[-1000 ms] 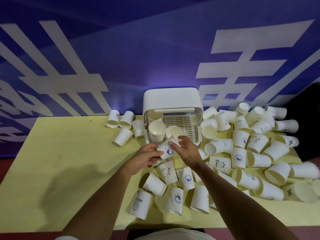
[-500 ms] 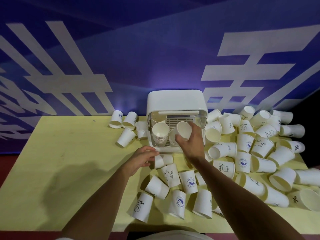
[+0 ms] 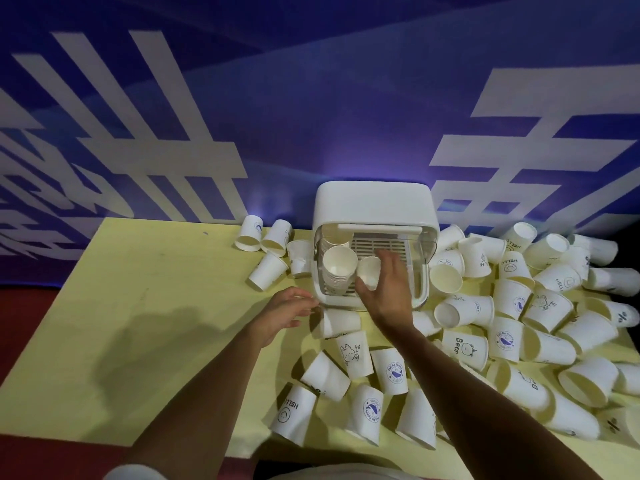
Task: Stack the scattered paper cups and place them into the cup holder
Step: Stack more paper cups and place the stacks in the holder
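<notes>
Right hand (image 3: pixel 389 292) in cup holder (image 3: pixel 374 202), fingers straight against single cup (image 3: pixel 369 277), at 3 o'clock of cup stack (image 3: pixel 337 268). Left hand (image 3: pixel 287 308) fingers loosely curled, empty, over surface (image 3: pixel 138 306).

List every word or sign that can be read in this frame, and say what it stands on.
"HELLO": rear cup.
"HELL", cut off: front cup.
"Hi": rabbit cup.
"Bear": bear cup.
"%": far-right cup.
Whale cup lettering: too blurred.
Wall characters: cropped, unreadable.
</notes>
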A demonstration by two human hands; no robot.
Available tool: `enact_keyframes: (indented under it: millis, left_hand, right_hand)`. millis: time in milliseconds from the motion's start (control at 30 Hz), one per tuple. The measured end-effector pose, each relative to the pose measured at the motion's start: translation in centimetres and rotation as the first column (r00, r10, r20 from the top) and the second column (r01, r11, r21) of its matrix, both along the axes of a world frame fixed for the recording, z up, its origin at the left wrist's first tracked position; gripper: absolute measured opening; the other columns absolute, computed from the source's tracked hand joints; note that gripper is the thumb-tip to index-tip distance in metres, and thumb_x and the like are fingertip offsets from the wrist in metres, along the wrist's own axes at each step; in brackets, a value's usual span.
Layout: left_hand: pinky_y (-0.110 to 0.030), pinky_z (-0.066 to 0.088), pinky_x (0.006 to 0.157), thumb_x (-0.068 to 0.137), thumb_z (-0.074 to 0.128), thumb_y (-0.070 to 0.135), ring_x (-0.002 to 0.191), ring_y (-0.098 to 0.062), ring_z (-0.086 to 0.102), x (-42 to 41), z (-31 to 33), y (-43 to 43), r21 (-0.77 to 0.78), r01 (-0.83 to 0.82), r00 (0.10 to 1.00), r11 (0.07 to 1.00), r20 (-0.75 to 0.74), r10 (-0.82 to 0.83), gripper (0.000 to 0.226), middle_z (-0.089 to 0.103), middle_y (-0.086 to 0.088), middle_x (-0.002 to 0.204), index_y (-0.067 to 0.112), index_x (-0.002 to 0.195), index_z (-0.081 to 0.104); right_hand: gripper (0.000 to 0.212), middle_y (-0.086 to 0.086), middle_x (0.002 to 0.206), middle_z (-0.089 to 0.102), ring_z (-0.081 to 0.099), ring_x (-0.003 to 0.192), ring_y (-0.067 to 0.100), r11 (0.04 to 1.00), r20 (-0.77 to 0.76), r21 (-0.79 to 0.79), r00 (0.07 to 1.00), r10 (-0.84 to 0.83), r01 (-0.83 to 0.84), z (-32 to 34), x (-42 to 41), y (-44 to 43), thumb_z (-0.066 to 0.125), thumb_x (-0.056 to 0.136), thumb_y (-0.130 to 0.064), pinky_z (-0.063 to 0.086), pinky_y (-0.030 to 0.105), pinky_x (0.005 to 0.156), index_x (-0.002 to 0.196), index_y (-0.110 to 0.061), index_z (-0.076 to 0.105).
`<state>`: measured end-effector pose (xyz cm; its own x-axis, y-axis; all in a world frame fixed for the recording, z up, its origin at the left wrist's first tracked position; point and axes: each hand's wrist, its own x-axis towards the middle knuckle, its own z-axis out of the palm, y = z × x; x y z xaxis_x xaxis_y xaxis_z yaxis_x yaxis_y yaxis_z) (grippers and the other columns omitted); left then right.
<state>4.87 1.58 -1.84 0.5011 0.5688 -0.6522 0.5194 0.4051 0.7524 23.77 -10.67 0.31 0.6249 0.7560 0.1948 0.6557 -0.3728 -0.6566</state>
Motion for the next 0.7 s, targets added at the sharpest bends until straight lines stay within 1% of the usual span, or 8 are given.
enact_keyframes:
  millis: [67,167,233,367,433,533,633,700]
  left_hand:
    - [-0.034,0.053,0.091,0.084,0.076,0.035,0.104,-0.013,0.067,-0.2,-0.1,0.5,0.025,-0.028,1.000,0.999,-0.002,0.028,0.029,0.073,0.003,0.106,0.023,0.109,0.067]
    - [-0.032,0.053,0.088,0.081,0.078,0.035,0.104,-0.012,0.066,-0.7,-0.4,1.6,0.062,-0.090,0.996,0.994,-0.005,0.091,0.032,0.072,0.003,0.107,0.023,0.108,0.066]
    - [-0.032,0.052,0.087,0.079,0.079,0.033,0.103,-0.013,0.066,-1.2,-0.7,2.5,0.097,-0.139,0.989,0.985,-0.025,0.142,0.037,0.070,0.002,0.109,0.022,0.111,0.065]
    - [-0.026,0.047,0.076,0.081,0.079,0.023,0.097,-0.015,0.063,-2.7,-1.7,4.6,0.231,-0.237,0.961,0.944,-0.085,0.262,0.044,0.064,0.000,0.114,0.015,0.120,0.059]
    - [-0.026,0.043,0.077,0.081,0.079,0.018,0.096,-0.019,0.060,-3.5,-2.3,5.9,0.301,-0.261,0.943,0.917,-0.125,0.309,0.047,0.060,-0.003,0.115,0.011,0.122,0.058]
    - [-0.030,0.048,0.081,0.076,0.082,0.019,0.097,-0.023,0.062,-4.4,-3.6,7.9,0.387,-0.216,0.930,0.896,-0.198,0.310,0.052,0.063,-0.007,0.118,0.009,0.121,0.058]
    - [-0.032,0.049,0.086,0.075,0.082,0.021,0.105,-0.025,0.061,-5.0,-4.5,9.1,0.402,-0.172,0.926,0.899,-0.246,0.288,0.055,0.061,-0.007,0.123,0.008,0.124,0.058]
    - [-0.032,0.049,0.086,0.075,0.081,0.021,0.107,-0.026,0.060,-5.2,-5.0,9.6,0.408,-0.155,0.924,0.900,-0.261,0.278,0.055,0.059,-0.008,0.125,0.009,0.124,0.058]
  right_hand:
    - [0.054,0.007,0.128,0.054,0.049,0.116,0.021,0.996,0.011,0.003,0.996,0.084,-0.084,0.0,-0.9,0.7,0.067,0.089,-0.033,0.046,0.036,0.097,0.135,-0.010,0.049]
    - [0.054,0.008,0.127,0.057,0.052,0.116,0.024,0.984,0.002,-0.039,0.985,0.175,-0.174,-0.6,-2.6,2.2,0.060,0.089,-0.037,0.048,0.038,0.096,0.133,-0.008,0.052]
    - [0.052,0.009,0.126,0.059,0.054,0.115,0.027,0.978,-0.006,-0.063,0.980,0.198,-0.198,-1.0,-3.8,3.2,0.063,0.088,-0.034,0.049,0.040,0.095,0.132,-0.007,0.053]
    - [0.052,0.010,0.127,0.058,0.052,0.117,0.028,0.956,-0.007,-0.115,0.963,0.270,-0.269,-1.3,-6.0,5.7,0.066,0.088,-0.028,0.046,0.039,0.096,0.135,-0.009,0.053]
    - [0.052,0.009,0.127,0.058,0.052,0.117,0.027,0.948,0.034,-0.122,0.954,0.299,-0.293,-1.4,-6.8,7.0,0.068,0.087,-0.026,0.046,0.038,0.097,0.134,-0.010,0.054]
    - [0.050,0.010,0.123,0.061,0.053,0.113,0.028,0.956,0.084,-0.131,0.957,0.276,-0.264,-1.8,-7.3,8.9,0.070,0.083,-0.023,0.047,0.038,0.097,0.129,-0.009,0.057]
    - [0.047,0.013,0.119,0.062,0.054,0.108,0.031,0.971,0.099,-0.104,0.969,0.226,-0.216,-2.3,-7.0,9.6,0.071,0.081,-0.017,0.048,0.040,0.094,0.126,-0.007,0.059]
    - [0.045,0.013,0.118,0.062,0.053,0.108,0.031,0.977,0.134,-0.095,0.970,0.203,-0.191,-2.5,-6.6,9.5,0.071,0.081,-0.014,0.044,0.038,0.093,0.124,-0.006,0.060]
